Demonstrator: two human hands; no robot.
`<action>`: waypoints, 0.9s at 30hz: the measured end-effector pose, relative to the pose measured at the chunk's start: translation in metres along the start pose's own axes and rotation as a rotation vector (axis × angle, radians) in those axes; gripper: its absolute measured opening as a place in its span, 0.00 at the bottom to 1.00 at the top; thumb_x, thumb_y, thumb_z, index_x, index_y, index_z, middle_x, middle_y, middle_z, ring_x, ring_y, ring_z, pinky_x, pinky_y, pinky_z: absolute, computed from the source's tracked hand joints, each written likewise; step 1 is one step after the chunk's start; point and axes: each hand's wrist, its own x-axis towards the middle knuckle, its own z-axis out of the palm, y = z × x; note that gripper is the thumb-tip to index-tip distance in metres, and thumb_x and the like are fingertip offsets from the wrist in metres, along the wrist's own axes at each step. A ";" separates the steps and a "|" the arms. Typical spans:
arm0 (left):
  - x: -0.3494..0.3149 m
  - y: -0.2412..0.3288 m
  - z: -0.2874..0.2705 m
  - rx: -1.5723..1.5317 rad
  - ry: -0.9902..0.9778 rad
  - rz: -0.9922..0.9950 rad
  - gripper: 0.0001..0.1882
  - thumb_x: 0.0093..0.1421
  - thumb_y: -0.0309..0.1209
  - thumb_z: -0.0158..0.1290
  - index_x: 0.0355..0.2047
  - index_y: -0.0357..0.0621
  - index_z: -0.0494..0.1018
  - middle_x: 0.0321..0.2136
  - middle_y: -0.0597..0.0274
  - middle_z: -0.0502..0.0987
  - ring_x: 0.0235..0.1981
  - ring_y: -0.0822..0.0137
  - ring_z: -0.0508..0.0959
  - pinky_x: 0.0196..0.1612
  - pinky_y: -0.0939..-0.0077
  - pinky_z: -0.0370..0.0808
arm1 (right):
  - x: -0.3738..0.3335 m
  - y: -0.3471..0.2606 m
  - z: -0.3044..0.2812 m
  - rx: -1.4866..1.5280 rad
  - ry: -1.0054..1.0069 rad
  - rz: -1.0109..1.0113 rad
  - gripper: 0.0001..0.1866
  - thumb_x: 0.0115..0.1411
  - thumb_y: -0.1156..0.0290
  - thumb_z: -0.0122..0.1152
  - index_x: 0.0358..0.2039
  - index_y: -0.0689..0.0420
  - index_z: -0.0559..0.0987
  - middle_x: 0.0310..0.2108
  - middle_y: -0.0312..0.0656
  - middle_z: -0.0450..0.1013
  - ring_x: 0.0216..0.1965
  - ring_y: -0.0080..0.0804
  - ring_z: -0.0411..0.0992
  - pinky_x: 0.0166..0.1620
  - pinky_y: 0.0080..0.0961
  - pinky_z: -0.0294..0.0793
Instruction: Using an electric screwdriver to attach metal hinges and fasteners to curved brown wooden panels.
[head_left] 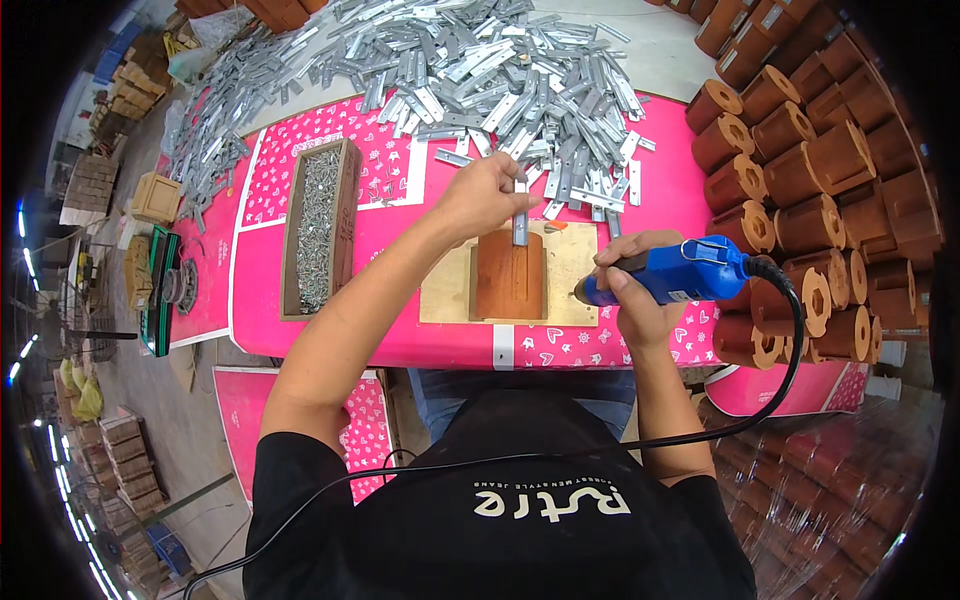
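My left hand (490, 195) pinches the upper end of a flat grey metal strip (520, 228). The strip's lower end meets the far end of a reddish-brown wooden piece (495, 283), by its groove; whether it touches the wood I cannot tell. That piece lies on a pale wooden board (440, 300) on the table. To the right, my right hand (640, 290) is wrapped round a blue corded electric screwdriver (695, 272). Its tip points left, toward the wooden piece but apart from it.
A wooden box of screws (345, 215) stands left of the board. Loose metal strips (480, 70) are heaped at the back. Brown wooden pieces with notched ends (820, 160) are stacked along the right. The screwdriver's black cord (790, 370) loops across my front. Pink patterned covering (390, 270) lies under everything.
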 end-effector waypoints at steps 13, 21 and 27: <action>-0.041 -0.056 -0.032 0.534 0.496 0.323 0.16 0.55 0.32 0.54 0.43 0.40 0.73 0.37 0.43 0.73 0.43 0.45 0.73 0.45 0.54 0.71 | 0.000 0.003 -0.003 0.034 0.000 -0.037 0.17 0.48 0.80 0.64 0.39 0.62 0.69 0.31 0.46 0.74 0.30 0.27 0.73 0.36 0.23 0.73; -0.010 -0.101 -0.072 1.009 0.557 -0.042 0.12 0.55 0.24 0.48 0.40 0.34 0.72 0.38 0.46 0.71 0.42 0.47 0.74 0.42 0.58 0.75 | -0.001 0.002 0.000 0.015 0.002 -0.012 0.17 0.48 0.81 0.63 0.39 0.62 0.69 0.32 0.46 0.74 0.32 0.28 0.73 0.37 0.25 0.73; -0.014 -0.111 -0.065 1.103 0.553 0.069 0.08 0.56 0.25 0.47 0.36 0.35 0.71 0.37 0.48 0.72 0.41 0.50 0.75 0.38 0.61 0.77 | 0.002 0.000 0.002 0.047 0.026 0.004 0.16 0.48 0.82 0.61 0.38 0.62 0.69 0.32 0.46 0.74 0.31 0.27 0.73 0.36 0.24 0.73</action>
